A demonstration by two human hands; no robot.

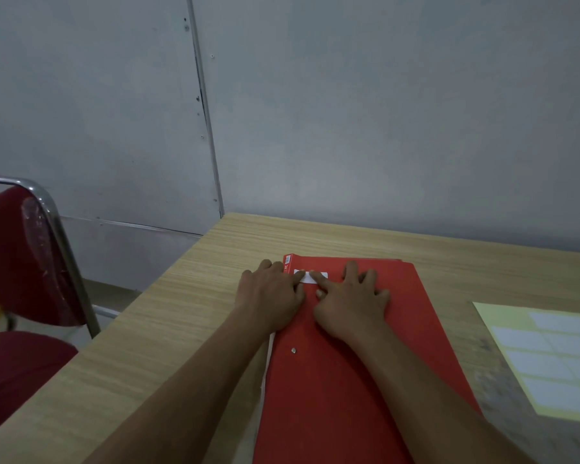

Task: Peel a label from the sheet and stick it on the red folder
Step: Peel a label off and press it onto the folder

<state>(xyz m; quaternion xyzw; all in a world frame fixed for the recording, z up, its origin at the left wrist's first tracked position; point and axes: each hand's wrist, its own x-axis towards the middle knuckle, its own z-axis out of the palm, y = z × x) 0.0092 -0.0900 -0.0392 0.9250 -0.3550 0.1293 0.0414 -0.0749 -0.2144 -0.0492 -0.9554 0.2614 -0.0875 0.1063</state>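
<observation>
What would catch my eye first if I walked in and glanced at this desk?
Most likely the red folder, lying flat and bright on the pale wooden table. Near its far left corner, the left hand and right hand press down a small white label with their fingertips. A yellow label sheet lies to the right, and a dark red chair stands at the left.
</observation>
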